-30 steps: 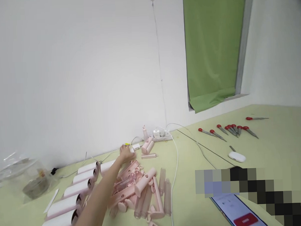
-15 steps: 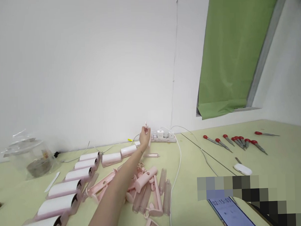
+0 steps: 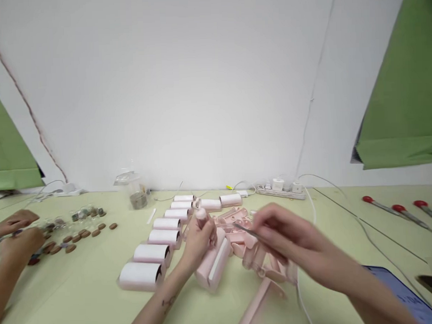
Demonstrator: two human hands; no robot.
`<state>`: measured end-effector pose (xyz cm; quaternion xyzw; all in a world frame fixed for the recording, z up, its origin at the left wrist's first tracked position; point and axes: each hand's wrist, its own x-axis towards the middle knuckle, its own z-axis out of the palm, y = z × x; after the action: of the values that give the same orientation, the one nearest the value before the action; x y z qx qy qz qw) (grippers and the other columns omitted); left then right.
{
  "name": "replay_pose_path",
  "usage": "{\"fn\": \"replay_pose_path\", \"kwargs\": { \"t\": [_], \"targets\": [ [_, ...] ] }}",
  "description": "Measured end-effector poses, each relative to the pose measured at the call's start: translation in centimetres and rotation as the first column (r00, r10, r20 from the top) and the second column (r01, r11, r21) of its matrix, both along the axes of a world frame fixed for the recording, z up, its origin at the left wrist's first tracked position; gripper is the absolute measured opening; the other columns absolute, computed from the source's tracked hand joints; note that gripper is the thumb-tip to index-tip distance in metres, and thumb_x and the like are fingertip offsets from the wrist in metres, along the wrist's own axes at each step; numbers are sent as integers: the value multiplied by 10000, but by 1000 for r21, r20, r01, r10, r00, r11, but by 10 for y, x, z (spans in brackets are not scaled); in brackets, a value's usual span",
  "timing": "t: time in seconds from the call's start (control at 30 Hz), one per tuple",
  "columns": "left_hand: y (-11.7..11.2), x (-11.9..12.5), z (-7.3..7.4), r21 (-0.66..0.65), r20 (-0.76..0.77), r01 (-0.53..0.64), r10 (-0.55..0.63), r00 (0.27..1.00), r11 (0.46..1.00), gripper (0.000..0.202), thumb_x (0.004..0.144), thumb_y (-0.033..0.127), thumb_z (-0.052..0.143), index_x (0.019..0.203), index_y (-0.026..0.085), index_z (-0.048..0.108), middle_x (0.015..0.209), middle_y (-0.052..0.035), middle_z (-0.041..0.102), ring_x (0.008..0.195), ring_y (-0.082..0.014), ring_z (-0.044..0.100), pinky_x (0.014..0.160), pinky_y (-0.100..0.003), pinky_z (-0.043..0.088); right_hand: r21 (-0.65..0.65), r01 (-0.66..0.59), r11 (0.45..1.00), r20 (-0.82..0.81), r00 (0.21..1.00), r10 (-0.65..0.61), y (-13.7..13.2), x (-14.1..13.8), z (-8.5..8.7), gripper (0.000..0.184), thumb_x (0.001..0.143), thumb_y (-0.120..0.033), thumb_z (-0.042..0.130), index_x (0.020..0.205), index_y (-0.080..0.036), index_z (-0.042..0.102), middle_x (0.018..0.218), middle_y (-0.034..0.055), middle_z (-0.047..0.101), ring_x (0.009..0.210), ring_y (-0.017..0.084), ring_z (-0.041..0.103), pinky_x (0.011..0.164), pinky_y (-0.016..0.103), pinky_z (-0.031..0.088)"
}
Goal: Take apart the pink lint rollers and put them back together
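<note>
My left hand [image 3: 200,238] is closed, its fingers pinching a small pale pink plastic piece [image 3: 201,212] held upright. Right beneath that hand, a pink half-round casing [image 3: 213,266] lies on the table. My right hand [image 3: 289,235], also closed, grips a thin pointed metal tool [image 3: 247,229] whose tip points left toward the left hand; its handle is hidden by the fingers. Loose pink plastic parts [image 3: 237,218] are heaped behind and between the two hands. Nearest me lies another long pink part [image 3: 256,304].
White-and-pink cylinders [image 3: 151,253] form a row on the left. A power strip [image 3: 281,193] stands by the wall, with a white cable [image 3: 312,206] running forward. Red-handled tools [image 3: 398,208] and a phone [image 3: 397,288] lie right. Another person's hands [image 3: 22,239] work among small brown discs [image 3: 94,232].
The view has swung left. My left hand has come back from near the power strip, still with a small pink piece. My right hand has entered with the metal tool.
</note>
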<state>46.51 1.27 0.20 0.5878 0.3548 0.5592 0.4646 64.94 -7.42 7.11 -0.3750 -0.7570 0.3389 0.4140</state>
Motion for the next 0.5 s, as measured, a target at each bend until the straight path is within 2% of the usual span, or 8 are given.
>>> {"fn": "replay_pose_path", "kwargs": {
  "t": [0.1, 0.17, 0.3, 0.4, 0.47, 0.5],
  "targets": [
    [-11, -5, -13, 15, -33, 17, -17, 999, 1000, 174, 691, 277, 506, 621, 180, 379, 418, 90, 377, 359, -48, 340, 370, -157, 283, 182, 125, 975, 294, 939, -175, 19, -35, -4, 141, 890, -294, 370, 887, -230, 496, 737, -10, 555, 611, 107, 515, 526, 206, 381],
    [-15, -7, -19, 18, -69, 60, -59, 996, 998, 154, 718, 291, 495, 671, 171, 410, 437, 86, 387, 375, -51, 343, 379, -160, 285, 245, 134, 960, 398, 889, -226, 23, -45, -13, 163, 900, -265, 323, 880, -227, 481, 734, -19, 569, 593, 110, 529, 529, 215, 362],
    [-18, -7, -25, 13, -110, 94, -92, 990, 995, 120, 759, 278, 456, 729, 163, 441, 448, 84, 384, 390, -60, 342, 395, -169, 297, 302, 192, 934, 437, 843, -315, 22, -46, -24, 158, 907, -267, 266, 943, -217, 412, 701, -24, 566, 546, 119, 529, 519, 221, 330],
    [-22, -3, -25, 61, -165, 111, -100, 981, 992, 102, 730, 214, 483, 645, 161, 460, 472, 58, 429, 448, -78, 407, 459, -190, 359, 339, 205, 918, 471, 808, -354, 21, -49, -27, 228, 899, -335, 270, 1078, -221, 354, 644, -33, 556, 511, 136, 510, 493, 223, 290],
    [-25, 4, -23, 79, -232, 169, -147, 962, 982, 119, 682, 158, 502, 569, 162, 464, 511, 26, 488, 509, -106, 458, 502, -213, 395, 385, 191, 903, 501, 779, -378, 23, -53, -29, 322, 857, -426, 343, 1102, -218, 375, 673, -20, 573, 533, 150, 518, 486, 223, 262],
    [-26, 8, -22, 79, -262, 188, -161, 951, 979, 107, 651, 135, 512, 555, 164, 474, 544, 9, 522, 546, -125, 482, 526, -228, 413, 418, 191, 888, 510, 760, -403, 25, -55, -31, 340, 823, -462, 389, 1050, -212, 427, 704, -7, 583, 558, 156, 526, 484, 223, 247]
  ]
}}
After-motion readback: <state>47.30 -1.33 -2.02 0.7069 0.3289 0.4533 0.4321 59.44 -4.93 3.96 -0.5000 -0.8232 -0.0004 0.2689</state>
